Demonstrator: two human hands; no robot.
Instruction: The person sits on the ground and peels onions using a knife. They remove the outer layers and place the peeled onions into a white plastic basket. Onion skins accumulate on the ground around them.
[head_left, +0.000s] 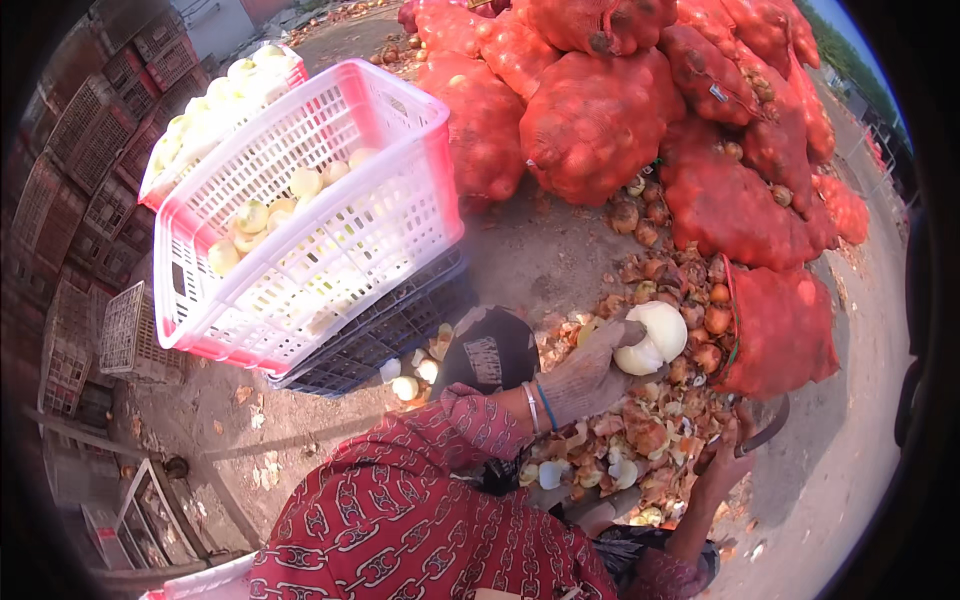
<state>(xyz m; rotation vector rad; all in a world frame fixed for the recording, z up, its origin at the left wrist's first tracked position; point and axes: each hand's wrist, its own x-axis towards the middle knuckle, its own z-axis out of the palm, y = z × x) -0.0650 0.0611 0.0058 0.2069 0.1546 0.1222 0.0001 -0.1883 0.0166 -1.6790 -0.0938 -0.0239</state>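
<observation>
My left hand (592, 375), in a knitted glove, grips a large peeled white onion (660, 334) above the pile of onions and skins. Lower right, my right hand (724, 454) is closed around a tool with a dark curved blade (769, 429); its handle is mostly hidden. Loose onion skins (645, 431) lie between and below my hands. Unpeeled onions (718, 319) spill out of a red mesh sack (784, 330) lying on its side. Up to the left, a white and pink plastic crate (311, 296) holds peeled onions (253, 216).
Full red mesh sacks (592, 124) are heaped at the top and upper right. The white and pink crate stands on a dark blue crate (375, 322). Behind it is a crate filled with peeled onions (217, 105). Empty crates (139, 330) stack at far left.
</observation>
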